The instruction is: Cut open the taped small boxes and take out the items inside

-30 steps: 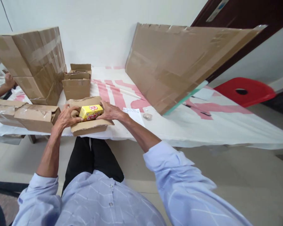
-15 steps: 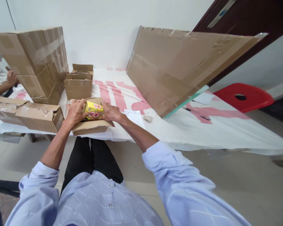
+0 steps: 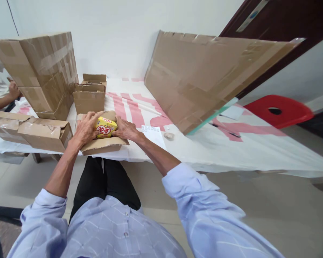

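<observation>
A small yellow packet (image 3: 105, 128) with red lettering sits tilted inside an open cardboard box (image 3: 103, 144) at the table's near edge. My left hand (image 3: 86, 129) grips the packet's left side, its fingers curled over the edge. On the other side, my right hand (image 3: 126, 129) holds the packet's right end, thumb towards me. The near flap of the box lies folded outward below the packet. Both hands hide the side walls of the box, and the packet's underside is out of sight.
Closed cartons (image 3: 43, 134) lie to the left, before a tall stack of taped boxes (image 3: 47, 71). Two small open boxes (image 3: 89, 100) stand behind. A large cardboard sheet (image 3: 204, 75) leans right, near a written paper (image 3: 154, 136) and a red stool (image 3: 280, 111). Another person's hand (image 3: 14, 89) shows far left.
The yellow packet has tipped and shifted slightly, showing more of its lettered near face. My hands have moved a little with it; the cardboard box stays nearly in place.
</observation>
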Demonstrator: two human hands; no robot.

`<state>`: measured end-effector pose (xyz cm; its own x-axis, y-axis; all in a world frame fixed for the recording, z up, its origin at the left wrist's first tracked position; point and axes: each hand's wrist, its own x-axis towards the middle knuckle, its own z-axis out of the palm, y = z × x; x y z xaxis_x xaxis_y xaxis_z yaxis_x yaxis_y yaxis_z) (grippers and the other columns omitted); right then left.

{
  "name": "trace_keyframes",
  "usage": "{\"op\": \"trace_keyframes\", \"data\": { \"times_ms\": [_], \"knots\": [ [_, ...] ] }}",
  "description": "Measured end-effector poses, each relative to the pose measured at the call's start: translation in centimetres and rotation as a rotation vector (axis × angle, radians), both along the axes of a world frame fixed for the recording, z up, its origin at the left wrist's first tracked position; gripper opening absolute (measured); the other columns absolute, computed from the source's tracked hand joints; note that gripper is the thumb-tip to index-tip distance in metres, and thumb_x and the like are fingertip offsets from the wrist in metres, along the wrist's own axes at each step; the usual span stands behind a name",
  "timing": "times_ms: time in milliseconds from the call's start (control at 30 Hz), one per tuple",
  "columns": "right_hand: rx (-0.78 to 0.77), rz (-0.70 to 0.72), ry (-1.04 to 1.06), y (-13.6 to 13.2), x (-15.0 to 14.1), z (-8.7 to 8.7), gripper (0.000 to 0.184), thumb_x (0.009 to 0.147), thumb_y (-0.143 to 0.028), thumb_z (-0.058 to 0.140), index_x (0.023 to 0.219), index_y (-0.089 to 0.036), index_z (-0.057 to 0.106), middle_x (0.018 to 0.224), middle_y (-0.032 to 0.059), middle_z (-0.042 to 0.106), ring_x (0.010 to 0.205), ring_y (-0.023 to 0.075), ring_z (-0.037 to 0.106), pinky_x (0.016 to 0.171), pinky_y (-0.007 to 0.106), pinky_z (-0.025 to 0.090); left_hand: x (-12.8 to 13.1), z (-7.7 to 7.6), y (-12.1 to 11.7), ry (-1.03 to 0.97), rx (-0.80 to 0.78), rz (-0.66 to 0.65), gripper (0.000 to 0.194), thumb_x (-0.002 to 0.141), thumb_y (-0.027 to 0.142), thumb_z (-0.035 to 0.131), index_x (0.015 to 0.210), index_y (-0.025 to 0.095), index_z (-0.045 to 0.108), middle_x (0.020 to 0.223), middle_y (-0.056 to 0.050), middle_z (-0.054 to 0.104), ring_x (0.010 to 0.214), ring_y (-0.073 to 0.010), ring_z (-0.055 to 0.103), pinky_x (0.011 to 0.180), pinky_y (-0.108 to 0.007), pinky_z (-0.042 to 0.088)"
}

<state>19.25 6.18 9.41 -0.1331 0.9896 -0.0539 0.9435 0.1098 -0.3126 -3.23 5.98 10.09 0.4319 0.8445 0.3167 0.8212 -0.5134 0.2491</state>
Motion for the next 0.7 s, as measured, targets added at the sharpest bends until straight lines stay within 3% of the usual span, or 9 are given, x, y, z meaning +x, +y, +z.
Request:
{"op": "trace_keyframes", "data": {
  "times_ms": [133,267,433,533,700],
  "knots": [
    [-0.015,0.020,0.009,0.0,0.0,0.2,0.075,0.083,-0.057,0.084,0.139,-0.023,0.046,0.142,0.0170,0.072,0.128,0.0382,0.069,0.096,0.046,0.055,0.8,0.6,0.4,0.018,0.002,-0.027,0.052,0.084,0.014,0.072,0.134,0.026,0.066,0.154,-0.013,0.053,0.131,-0.0351,0.060,0.104,-0.050,0.052],
    [-0.024,0.029,0.025,-0.2,0.0,0.4,0.079,0.081,-0.053,0.085,0.142,-0.023,0.044,0.142,0.0179,0.072,0.129,0.0404,0.068,0.099,0.049,0.055,0.7,0.9,0.4,-0.061,0.032,0.017,0.036,0.081,0.012,0.071,0.114,0.023,0.065,0.130,-0.011,0.066,0.114,-0.0318,0.064,0.099,-0.046,0.052],
    [-0.053,0.033,0.016,0.0,0.0,0.5,0.082,0.083,-0.051,0.085,0.146,-0.022,0.041,0.144,0.0188,0.071,0.131,0.0412,0.067,0.101,0.050,0.054,-0.2,0.1,0.1,-0.189,0.068,0.173,0.024,0.080,0.015,0.072,0.100,0.024,0.061,0.114,-0.008,0.067,0.110,-0.0300,0.062,0.096,-0.043,0.051],
    [-0.070,0.031,-0.009,0.2,-0.1,0.7,0.081,0.081,-0.052,0.086,0.142,-0.022,0.042,0.143,0.0181,0.071,0.132,0.0401,0.067,0.101,0.048,0.054,-0.6,-0.4,0.0,-0.067,0.009,0.202,0.022,0.082,0.016,0.073,0.098,0.025,0.062,0.115,-0.010,0.068,0.118,-0.0335,0.058,0.098,-0.046,0.050],
    [-0.079,0.019,-0.034,0.2,-0.4,0.9,0.074,0.080,-0.041,0.083,0.141,-0.021,0.044,0.139,0.0171,0.072,0.127,0.0389,0.069,0.100,0.046,0.054,-0.6,-0.2,-0.1,-0.015,-0.035,0.076,0.031,0.083,0.018,0.073,0.113,0.025,0.067,0.130,-0.013,0.071,0.131,-0.0364,0.055,0.109,-0.054,0.048]
  ]
}}
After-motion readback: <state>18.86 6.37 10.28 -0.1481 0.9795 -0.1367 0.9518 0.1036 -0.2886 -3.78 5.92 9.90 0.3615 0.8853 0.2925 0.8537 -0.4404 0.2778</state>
